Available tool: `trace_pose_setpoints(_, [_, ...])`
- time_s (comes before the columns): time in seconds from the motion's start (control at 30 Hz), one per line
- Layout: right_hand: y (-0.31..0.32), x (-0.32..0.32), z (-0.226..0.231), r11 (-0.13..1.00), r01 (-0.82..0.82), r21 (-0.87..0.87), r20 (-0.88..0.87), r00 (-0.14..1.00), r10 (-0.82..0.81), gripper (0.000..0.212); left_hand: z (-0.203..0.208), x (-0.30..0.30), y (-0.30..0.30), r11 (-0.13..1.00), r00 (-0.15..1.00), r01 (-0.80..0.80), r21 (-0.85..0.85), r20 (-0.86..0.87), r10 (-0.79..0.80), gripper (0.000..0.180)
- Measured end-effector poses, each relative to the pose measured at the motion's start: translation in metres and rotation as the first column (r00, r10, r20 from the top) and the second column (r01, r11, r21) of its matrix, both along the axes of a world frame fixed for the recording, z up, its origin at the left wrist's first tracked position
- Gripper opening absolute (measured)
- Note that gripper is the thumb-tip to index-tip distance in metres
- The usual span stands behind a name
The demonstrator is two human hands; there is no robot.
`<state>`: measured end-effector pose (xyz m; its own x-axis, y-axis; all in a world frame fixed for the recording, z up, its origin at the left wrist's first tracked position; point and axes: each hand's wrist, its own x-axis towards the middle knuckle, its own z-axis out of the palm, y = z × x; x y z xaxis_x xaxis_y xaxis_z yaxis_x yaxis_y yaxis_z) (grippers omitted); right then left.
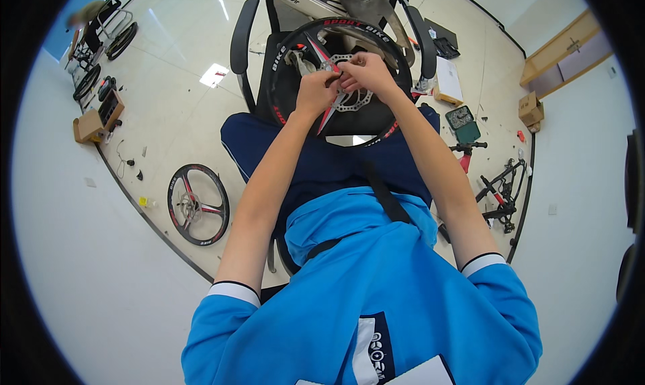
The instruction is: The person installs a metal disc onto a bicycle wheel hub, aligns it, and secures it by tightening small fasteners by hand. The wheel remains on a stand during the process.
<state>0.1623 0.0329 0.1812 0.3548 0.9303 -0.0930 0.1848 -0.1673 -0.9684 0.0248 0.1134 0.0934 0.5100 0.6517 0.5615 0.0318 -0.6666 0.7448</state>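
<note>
A black bicycle wheel with red-and-white spokes leans between my thighs and the seat of a black office chair facing me. At its hub is a perforated silver brake disc. My left hand is closed at the hub's left side, fingertips pinched. Close against it, my right hand has its fingers curled together over the hub, in front of the disc. Whatever sits between the fingertips is too small and covered to make out.
A white bicycle frame lies across the chair beyond the wheel. Another wheel rests on the floor at left. To the right are a green tool case, a black-and-red bicycle frame and cardboard boxes. Far left, a person is near bicycles.
</note>
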Motion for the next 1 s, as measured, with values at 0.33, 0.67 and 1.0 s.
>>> trace_pose_setpoints(0.33, [-0.001,0.016,-0.002,0.912,-0.387,0.133,0.601,0.763,0.236,0.022,0.004,-0.006,0.010,0.995,0.983,0.100,0.030,-0.155,-0.094,0.014])
trace_pose_setpoints(0.67, [0.000,0.008,-0.013,0.982,-0.026,0.187,0.245,0.969,-0.021,0.024,0.003,-0.004,-0.001,0.991,0.995,0.087,-0.104,-0.041,-0.092,0.020])
trace_pose_setpoints(1.0, [-0.007,-0.004,0.010,0.967,-0.214,0.136,0.803,0.596,0.019,0.027,0.003,0.003,-0.001,1.000,0.996,-0.002,0.029,-0.084,0.005,0.013])
